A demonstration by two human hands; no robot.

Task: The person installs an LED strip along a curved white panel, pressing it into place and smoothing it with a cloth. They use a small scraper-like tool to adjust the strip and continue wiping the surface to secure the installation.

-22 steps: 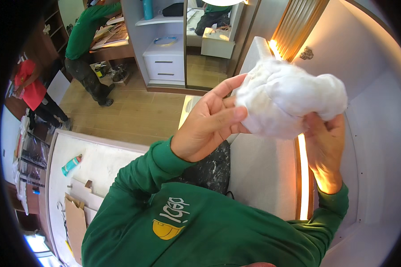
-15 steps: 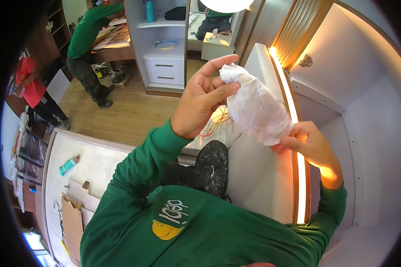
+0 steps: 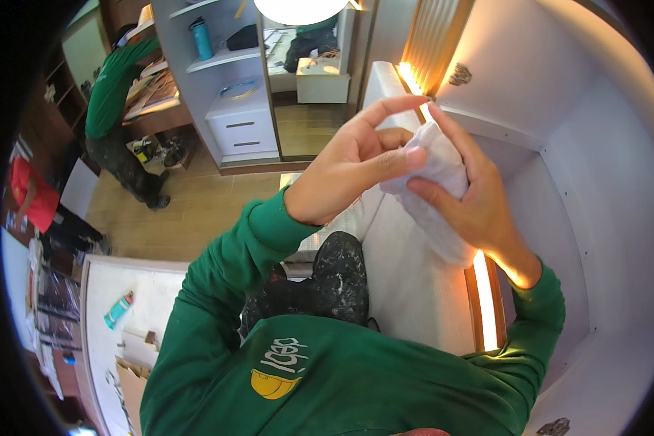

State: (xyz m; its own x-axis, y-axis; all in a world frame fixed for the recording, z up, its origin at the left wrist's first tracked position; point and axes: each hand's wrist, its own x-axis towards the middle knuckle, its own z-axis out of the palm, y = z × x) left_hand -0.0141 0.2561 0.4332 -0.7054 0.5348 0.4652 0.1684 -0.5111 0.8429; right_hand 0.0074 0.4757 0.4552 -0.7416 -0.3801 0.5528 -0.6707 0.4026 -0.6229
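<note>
white cloth (image 3: 436, 196), crumpled and bunched into long soft wad, held up right of frame centre, tail hanging toward lower right

White cloth (image 3: 432, 196), green sleeves (image 3: 261, 232), paint-speckled black trousers (image 3: 338, 280).

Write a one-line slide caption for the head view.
Both hands, left and right, bunch a white cloth above a lit white cabinet.
</note>
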